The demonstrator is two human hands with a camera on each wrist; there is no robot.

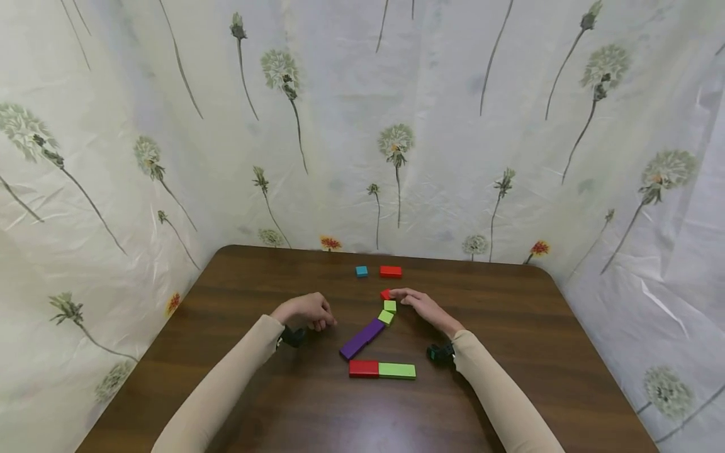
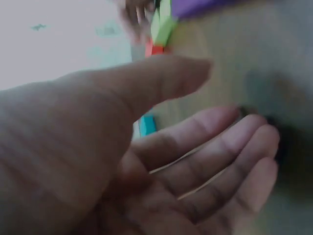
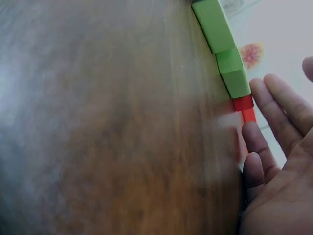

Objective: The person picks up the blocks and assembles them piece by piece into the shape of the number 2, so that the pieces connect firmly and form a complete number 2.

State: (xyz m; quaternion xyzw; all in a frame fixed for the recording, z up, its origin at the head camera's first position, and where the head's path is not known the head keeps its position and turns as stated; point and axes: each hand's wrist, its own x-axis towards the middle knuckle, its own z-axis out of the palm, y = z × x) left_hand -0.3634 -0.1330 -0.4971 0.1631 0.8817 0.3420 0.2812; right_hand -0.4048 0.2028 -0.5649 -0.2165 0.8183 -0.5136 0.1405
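In the head view my right hand (image 1: pixel 421 306) reaches over the table with its fingertips at a small red block (image 1: pixel 386 294); whether they touch it is hard to tell. The right wrist view shows those fingers (image 3: pixel 276 110) fairly straight, beside a green block (image 3: pixel 234 78). Two light green blocks (image 1: pixel 389 306) follow the small red one in a bent line, then a long purple piece (image 1: pixel 362 338). Left of this line hovers my left hand (image 1: pixel 308 311), holding nothing, its fingers (image 2: pixel 215 161) loosely bent and thumb apart.
Nearer me lie a red block (image 1: pixel 364 369) and a light green block (image 1: pixel 397 370), end to end. Toward the back of the brown table (image 1: pixel 272 270) are a blue block (image 1: pixel 361 271) and a red block (image 1: pixel 391 272). A flowered curtain (image 1: pixel 340 126) hangs behind the table.
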